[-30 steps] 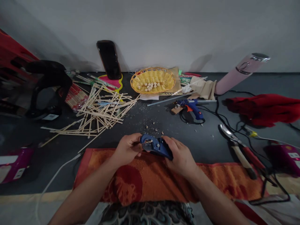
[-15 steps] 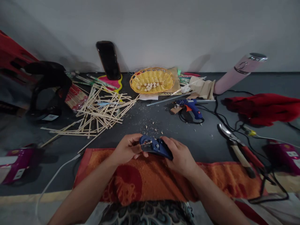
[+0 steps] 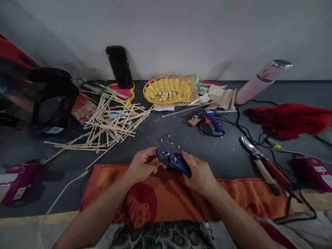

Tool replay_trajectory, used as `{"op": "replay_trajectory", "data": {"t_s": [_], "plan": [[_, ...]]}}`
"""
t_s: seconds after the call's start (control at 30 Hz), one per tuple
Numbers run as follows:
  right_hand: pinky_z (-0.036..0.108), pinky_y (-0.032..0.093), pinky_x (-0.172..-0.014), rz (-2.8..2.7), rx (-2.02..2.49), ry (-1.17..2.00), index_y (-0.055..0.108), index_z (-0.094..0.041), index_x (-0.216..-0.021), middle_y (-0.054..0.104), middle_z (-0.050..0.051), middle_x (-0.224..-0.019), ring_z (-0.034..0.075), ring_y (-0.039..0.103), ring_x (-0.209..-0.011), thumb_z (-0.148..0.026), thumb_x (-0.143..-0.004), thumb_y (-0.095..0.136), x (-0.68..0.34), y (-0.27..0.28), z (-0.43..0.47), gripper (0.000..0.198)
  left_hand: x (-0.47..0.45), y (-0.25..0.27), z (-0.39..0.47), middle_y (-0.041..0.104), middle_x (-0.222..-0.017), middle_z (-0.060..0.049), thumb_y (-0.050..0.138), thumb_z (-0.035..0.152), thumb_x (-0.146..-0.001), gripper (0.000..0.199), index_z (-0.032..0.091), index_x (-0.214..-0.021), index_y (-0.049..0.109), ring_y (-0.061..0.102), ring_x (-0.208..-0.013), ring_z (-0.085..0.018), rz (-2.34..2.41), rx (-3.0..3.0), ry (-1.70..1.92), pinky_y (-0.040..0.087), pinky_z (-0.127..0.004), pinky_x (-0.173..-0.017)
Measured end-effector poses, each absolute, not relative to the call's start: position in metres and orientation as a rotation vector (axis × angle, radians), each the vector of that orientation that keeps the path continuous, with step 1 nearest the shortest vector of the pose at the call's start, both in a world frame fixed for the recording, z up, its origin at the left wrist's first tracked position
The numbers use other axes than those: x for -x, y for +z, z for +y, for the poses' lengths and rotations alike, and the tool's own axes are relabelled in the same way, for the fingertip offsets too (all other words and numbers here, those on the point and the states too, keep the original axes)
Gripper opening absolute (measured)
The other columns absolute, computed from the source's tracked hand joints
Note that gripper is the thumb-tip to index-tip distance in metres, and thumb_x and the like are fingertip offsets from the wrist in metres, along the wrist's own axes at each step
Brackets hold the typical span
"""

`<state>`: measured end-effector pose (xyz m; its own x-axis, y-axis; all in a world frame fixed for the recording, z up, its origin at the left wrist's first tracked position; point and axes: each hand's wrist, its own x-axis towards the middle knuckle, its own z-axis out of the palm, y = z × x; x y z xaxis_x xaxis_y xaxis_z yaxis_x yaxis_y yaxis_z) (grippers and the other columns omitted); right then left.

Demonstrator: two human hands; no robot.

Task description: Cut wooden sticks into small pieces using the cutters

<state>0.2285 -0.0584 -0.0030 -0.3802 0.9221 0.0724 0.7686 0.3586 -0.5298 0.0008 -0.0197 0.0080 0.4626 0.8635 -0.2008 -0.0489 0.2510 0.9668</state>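
Observation:
My right hand (image 3: 201,173) is wrapped round the handles of a blue pipe cutter (image 3: 178,164), held just above the towel's back edge with its curved jaw toward the left. Close against that jaw, my left hand (image 3: 142,164) is closed in a pinch. A short pale bit of thin wooden stick (image 3: 167,155) shows in the jaw by my left fingertips; most of it is hidden. Short cut wood pieces (image 3: 170,143) and crumbs lie on the dark table beyond the hands. Several more pieces sit in the yellow woven basket (image 3: 185,94) at the back.
A heap of thin sticks (image 3: 114,121) spreads at left, with a phone (image 3: 119,67) behind it. Rightward are a blue glue gun (image 3: 214,121), pruning shears (image 3: 259,159), cables, a red cloth (image 3: 290,119) and a pink bottle (image 3: 256,86). An orange towel (image 3: 176,200) lies in front.
The blue cutter has turned slightly in my hands, and its blade stands out less at the jaw. At far left, another person's arm has moved.

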Motion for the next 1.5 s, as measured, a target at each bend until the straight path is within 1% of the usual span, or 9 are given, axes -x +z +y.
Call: {"op": "replay_trajectory", "data": {"t_s": [0.1, 0.23, 0.33, 0.43, 0.63, 0.9, 1.1, 1.33, 1.5], "plan": [[0.036, 0.051, -0.085, -2.237, 1.499, 0.570, 0.040, -0.018, -0.130, 0.062, 0.010, -0.110, 0.024, 0.062, -0.097, -0.010, -0.068, 0.051, -0.229, -0.004, -0.057, 0.063, -0.002, 0.008, -0.021, 0.064, -0.070, 0.000, 0.070, 0.030, -0.078, 0.018, 0.015, -0.080, 0.059, 0.054, -0.051, -0.008, 0.996, -1.215, 0.799, 0.043, -0.018, -0.049], [0.040, 0.048, -0.092, -2.243, 1.484, 0.523, 0.037, -0.017, -0.134, 0.058, 0.012, -0.117, 0.026, 0.057, -0.105, -0.010, -0.067, 0.053, -0.230, -0.005, -0.054, 0.069, 0.000, 0.006, -0.020, 0.056, -0.055, 0.004, 0.069, 0.023, -0.078, 0.014, 0.015, -0.072, 0.058, 0.052, -0.048, -0.008, 1.079, -1.345, 0.834, 0.039, -0.017, -0.049], [0.042, 0.048, -0.093, -2.258, 1.457, 0.509, 0.036, -0.016, -0.135, 0.057, 0.014, -0.119, 0.027, 0.056, -0.106, -0.010, -0.066, 0.054, -0.230, -0.007, -0.052, 0.071, 0.003, 0.005, -0.019, 0.062, -0.061, 0.000, 0.066, 0.024, -0.081, 0.014, 0.014, -0.073, 0.059, 0.052, -0.047, -0.008, 1.035, -1.357, 0.793, 0.040, -0.018, -0.048], [0.043, 0.048, -0.091, -2.261, 1.436, 0.508, 0.036, -0.016, -0.135, 0.057, 0.014, -0.118, 0.027, 0.056, -0.104, -0.009, -0.067, 0.053, -0.231, -0.007, -0.052, 0.070, 0.006, 0.005, -0.019, 0.066, -0.068, -0.003, 0.064, 0.028, -0.083, 0.018, 0.014, -0.075, 0.056, 0.052, -0.046, -0.008, 0.959, -1.264, 0.782, 0.040, -0.019, -0.046], [0.042, 0.048, -0.091, -2.275, 1.401, 0.551, 0.038, -0.017, -0.134, 0.058, 0.012, -0.116, 0.026, 0.056, -0.103, -0.009, -0.066, 0.054, -0.232, -0.006, -0.052, 0.070, 0.010, 0.007, -0.016, 0.068, -0.064, -0.005, 0.065, 0.036, -0.083, 0.025, 0.013, -0.077, 0.057, 0.046, -0.041, -0.005, 0.855, -1.111, 0.706, 0.034, -0.016, -0.041], [0.043, 0.045, -0.095, -2.340, 1.383, 0.592, 0.037, -0.017, -0.135, 0.056, 0.012, -0.122, 0.027, 0.054, -0.108, -0.011, -0.065, 0.054, -0.233, 0.001, -0.050, 0.073, 0.012, 0.014, -0.014, 0.067, -0.059, -0.005, 0.069, 0.040, -0.079, 0.031, 0.012, -0.073, 0.058, 0.040, -0.038, -0.003, 0.807, -1.045, 0.616, 0.029, -0.014, -0.038], [0.043, 0.045, -0.095, -2.405, 1.321, 0.563, 0.038, -0.018, -0.135, 0.058, 0.012, -0.119, 0.027, 0.054, -0.107, -0.010, -0.065, 0.053, -0.235, 0.002, -0.049, 0.073, 0.013, 0.009, -0.016, 0.063, -0.053, -0.002, 0.068, 0.040, -0.080, 0.031, 0.013, -0.070, 0.057, 0.032, -0.032, -0.001, 0.738, -0.896, 0.574, 0.022, -0.013, -0.033], [0.045, 0.045, -0.095, -2.335, 1.362, 0.547, 0.036, -0.019, -0.136, 0.056, 0.012, -0.122, 0.027, 0.053, -0.109, -0.009, -0.065, 0.054, -0.234, -0.001, -0.049, 0.074, 0.010, 0.008, -0.016, 0.065, -0.057, -0.004, 0.068, 0.040, -0.079, 0.031, 0.012, -0.075, 0.056, 0.037, -0.035, -0.002, 0.746, -0.873, 0.630, 0.024, -0.013, -0.034], [0.046, 0.045, -0.095, -2.297, 1.398, 0.519, 0.035, -0.018, -0.137, 0.056, 0.013, -0.123, 0.028, 0.052, -0.111, -0.009, -0.067, 0.054, -0.234, -0.001, -0.049, 0.073, 0.004, 0.010, -0.016, 0.066, -0.060, -0.004, 0.067, 0.037, -0.081, 0.028, 0.013, -0.079, 0.055, 0.038, -0.036, -0.002, 0.732, -0.872, 0.699, 0.027, -0.013, -0.037]]}}
